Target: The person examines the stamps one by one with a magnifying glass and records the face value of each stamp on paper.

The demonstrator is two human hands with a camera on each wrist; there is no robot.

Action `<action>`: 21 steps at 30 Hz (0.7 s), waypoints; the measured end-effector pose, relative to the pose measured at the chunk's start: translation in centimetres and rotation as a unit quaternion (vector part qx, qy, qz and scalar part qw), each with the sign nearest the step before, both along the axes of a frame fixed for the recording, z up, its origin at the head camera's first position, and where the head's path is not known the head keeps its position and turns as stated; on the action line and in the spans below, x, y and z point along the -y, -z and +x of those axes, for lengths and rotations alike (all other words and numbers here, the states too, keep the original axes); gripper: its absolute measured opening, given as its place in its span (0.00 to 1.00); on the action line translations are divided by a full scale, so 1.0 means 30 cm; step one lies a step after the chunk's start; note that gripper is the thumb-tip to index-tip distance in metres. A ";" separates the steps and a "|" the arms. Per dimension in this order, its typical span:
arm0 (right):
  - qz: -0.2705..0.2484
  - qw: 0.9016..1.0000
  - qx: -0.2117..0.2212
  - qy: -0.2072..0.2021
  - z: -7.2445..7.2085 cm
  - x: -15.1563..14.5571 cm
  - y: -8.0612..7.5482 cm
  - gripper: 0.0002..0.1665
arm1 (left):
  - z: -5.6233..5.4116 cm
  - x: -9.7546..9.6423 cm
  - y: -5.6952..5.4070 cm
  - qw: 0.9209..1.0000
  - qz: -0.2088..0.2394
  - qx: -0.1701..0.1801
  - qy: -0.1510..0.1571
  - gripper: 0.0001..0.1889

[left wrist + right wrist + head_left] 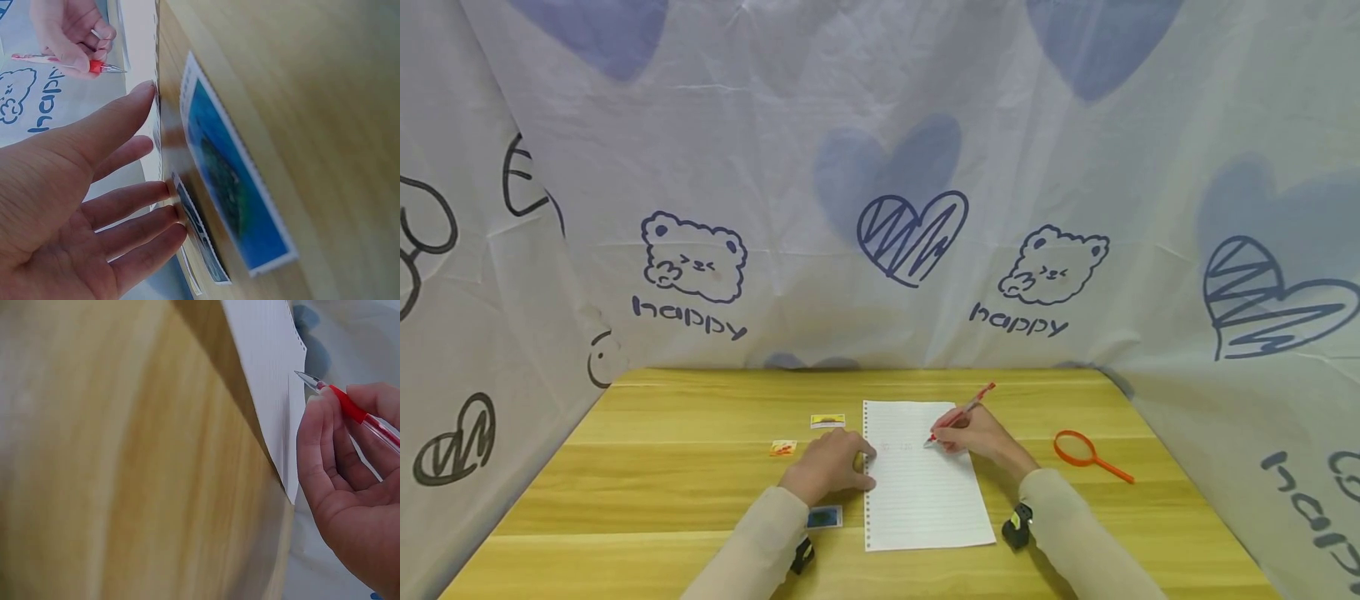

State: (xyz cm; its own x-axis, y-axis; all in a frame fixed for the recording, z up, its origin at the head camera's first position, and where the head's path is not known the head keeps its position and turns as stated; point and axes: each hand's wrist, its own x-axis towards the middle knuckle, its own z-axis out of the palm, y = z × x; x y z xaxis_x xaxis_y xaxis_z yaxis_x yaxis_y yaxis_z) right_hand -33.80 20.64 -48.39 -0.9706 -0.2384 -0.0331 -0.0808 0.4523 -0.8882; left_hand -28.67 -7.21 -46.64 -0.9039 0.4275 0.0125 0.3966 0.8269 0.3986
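A sheet of lined paper [925, 508] with a row of punched holes along its left side lies on the table. Faint reddish marks show on an upper line. My right hand [966, 429] pinches a red gel pen [350, 405], its tip close over the paper. At the sheet's left edge rests my left hand [831, 467], fingers extended, thumb and forefinger on the margin. Beside that hand, a blue stamp [219, 169] lies near the wrist. Another dark stamp [201, 231] is right at the fingertips in the left wrist view, hidden under the hand from above.
Two more stamps lie beyond my left hand, a yellow-and-purple one [827, 421] and an orange one [783, 448]. An orange magnifying glass [1077, 448] is at the right of the wooden table [625, 492]. A printed cloth [805, 317] hangs behind and at both sides.
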 end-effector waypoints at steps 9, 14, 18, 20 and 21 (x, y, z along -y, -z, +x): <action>0.002 1.000 -0.001 -0.017 -0.005 -0.001 0.010 0.12 | -0.001 -0.001 0.007 1.000 -0.001 0.001 -0.002 0.23; 0.012 1.000 0.010 -0.013 -0.010 -0.003 0.014 0.11 | 0.001 -0.002 0.005 1.000 -0.001 -0.002 -0.002 0.23; 0.018 1.000 0.014 -0.008 -0.009 -0.002 0.016 0.11 | 0.002 -0.003 0.006 1.000 -0.002 -0.001 -0.004 0.23; 0.017 1.000 0.014 -0.008 -0.008 -0.002 0.014 0.10 | 0.002 -0.002 0.006 1.000 -0.001 0.001 -0.005 0.23; 0.016 1.000 0.014 -0.007 -0.008 -0.002 0.013 0.10 | 0.002 -0.002 0.007 1.000 0.000 0.003 -0.006 0.23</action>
